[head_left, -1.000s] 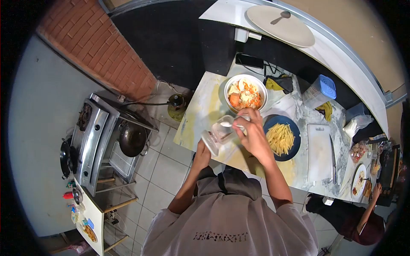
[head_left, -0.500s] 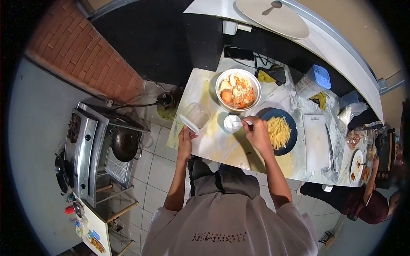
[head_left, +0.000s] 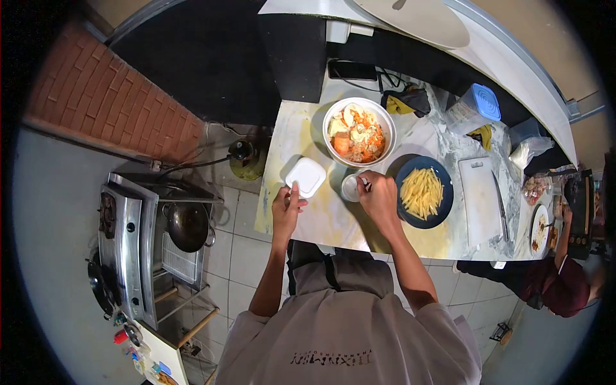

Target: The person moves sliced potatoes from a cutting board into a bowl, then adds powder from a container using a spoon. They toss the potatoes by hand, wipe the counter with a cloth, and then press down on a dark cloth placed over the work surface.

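A white square lid point(head_left: 305, 177) lies flat over the small container at the left of the worktop. My left hand point(head_left: 287, 212) is at its near edge, a finger stretched onto the lid and the thumb apart. My right hand point(head_left: 380, 197) is closed at the right rim of a small round whitish jar point(head_left: 350, 188); the fingertips are partly hidden. Beyond the jar stands a white bowl point(head_left: 327, 142) of orange and pale food pieces. To the right, pale cut strips point(head_left: 421, 194) fill a dark blue plate point(head_left: 444, 217).
A white cutting board point(head_left: 480, 205) and a knife point(head_left: 500, 205) lie on the right. Behind are a blue-lidded tub point(head_left: 467, 112) and a phone point(head_left: 351, 70). A stove point(head_left: 122, 237) and a wok point(head_left: 187, 226) stand left. Another person point(head_left: 557, 285) is at far right.
The white lid has gone from tilted in my left hand to flat over the container, with that hand's fingers spreading. My right hand has moved slightly left, closer against the jar.
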